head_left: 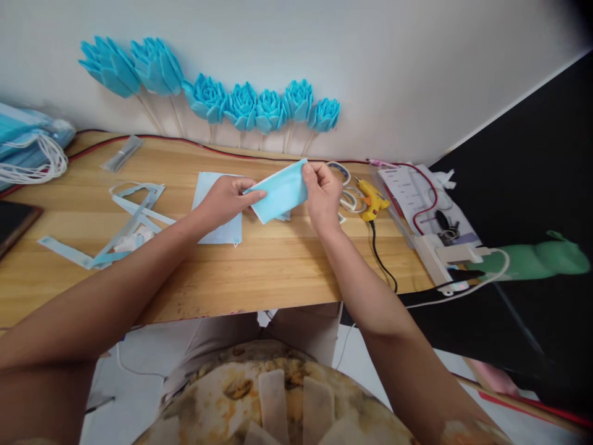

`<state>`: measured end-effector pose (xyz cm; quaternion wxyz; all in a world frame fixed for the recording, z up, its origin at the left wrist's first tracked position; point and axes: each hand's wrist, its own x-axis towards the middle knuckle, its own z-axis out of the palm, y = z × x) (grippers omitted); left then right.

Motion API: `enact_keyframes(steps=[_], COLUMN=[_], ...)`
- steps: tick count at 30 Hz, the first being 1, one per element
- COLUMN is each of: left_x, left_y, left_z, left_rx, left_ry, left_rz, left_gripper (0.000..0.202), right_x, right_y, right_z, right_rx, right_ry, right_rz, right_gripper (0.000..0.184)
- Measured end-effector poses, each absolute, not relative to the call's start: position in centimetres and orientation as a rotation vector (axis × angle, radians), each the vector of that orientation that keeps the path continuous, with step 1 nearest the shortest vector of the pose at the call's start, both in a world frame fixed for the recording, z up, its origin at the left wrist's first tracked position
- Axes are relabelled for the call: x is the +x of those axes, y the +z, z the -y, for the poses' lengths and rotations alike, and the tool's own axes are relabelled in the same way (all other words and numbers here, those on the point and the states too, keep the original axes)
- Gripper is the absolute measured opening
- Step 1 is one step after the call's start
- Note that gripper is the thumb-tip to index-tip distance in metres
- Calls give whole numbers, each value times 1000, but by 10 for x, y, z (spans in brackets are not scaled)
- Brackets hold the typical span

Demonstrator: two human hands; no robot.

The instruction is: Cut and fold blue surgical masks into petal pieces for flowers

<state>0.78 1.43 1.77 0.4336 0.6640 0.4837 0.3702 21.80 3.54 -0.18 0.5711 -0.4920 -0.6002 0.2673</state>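
With my left hand (221, 201) I am pinching a folded blue sheet (282, 190) by its left end, my thumb pressing flat on the front and my index finger curling round behind, with only the sheet's thin layers filling the narrow gap. With my right hand (325, 196) I am gripping the upper right corner just as closely, thumb in front, forefinger bending behind it. My other fingers are folding inward on both sides, and I cannot tell whether they are touching the back. Between my two hands the sheet is slanting, its right end higher, over the wooden table (287, 278).

A flat pale-blue sheet (220, 232) is lying under my left hand; I cannot tell whether my knuckles are brushing it. Rolls of tape (353, 201) are sitting just beside my right hand, and a yellow glue gun (372, 201) is resting beyond them.
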Motion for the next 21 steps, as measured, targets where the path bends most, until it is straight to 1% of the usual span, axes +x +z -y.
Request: enact_keyframes(steps=[6,12,16,21], left_x=[9,11,13,15], left_y=[17,5,1,0], left_z=[-15,-20,-20,-19], left_rx=[1425,1127,967,910], left_ry=[901,999,1017,1027], left_rz=[-1188,-1072,-1003,-961], left_gripper=[25,26,28,28], right_x=[222,221,220,222], right_y=[-5,-3,-3,-6], right_z=[-40,-38,-37,-39], right_rx=[-1182,-1172,-1173,-1165], right_ry=[533,456,468,529], right_rz=[1450,1468,1441,1411], right_gripper=[53,54,53,51])
